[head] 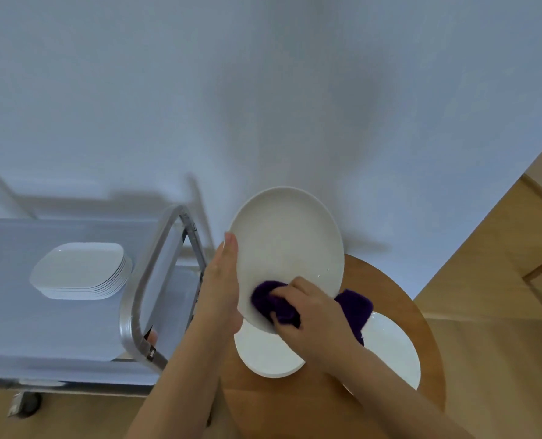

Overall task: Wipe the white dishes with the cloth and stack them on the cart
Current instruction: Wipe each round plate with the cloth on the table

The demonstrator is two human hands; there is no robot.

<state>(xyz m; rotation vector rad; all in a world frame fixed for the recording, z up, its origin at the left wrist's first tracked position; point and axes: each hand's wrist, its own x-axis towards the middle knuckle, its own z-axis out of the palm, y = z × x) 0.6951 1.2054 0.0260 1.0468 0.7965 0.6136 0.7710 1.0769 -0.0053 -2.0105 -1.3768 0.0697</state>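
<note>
Seen from above: large round white glazed ceramic plate (287, 248), held tilted in the air above a round wooden table (399, 305), beside a wall. Supported at its left rim by the left hand (223, 286), fingers (230, 248) straight and together, flat along the edge, palm cupping from behind. Rubbed near its lower edge by a bunched dark purple fuzzy cloth (271, 301), gripped in the right hand (307, 312), fingers curled tight round the fabric, a loose tail of cloth hanging past the far side of the wrist.

Below, resting on the table: two more white round plates (268, 356), overlapping, likely not yet wiped. To the left, a grey metal cart (143, 280) with a tubular handle, carrying a neat stack of white rounded-square dishes (79, 272) on its top shelf.

Probably stiff, fairly heavy and smooth enough to slip; breakable if dropped. Best taken by the rim with fingers beneath and thumb above, both hands when setting down. Cloth soft, light, easily bunched anywhere.
</note>
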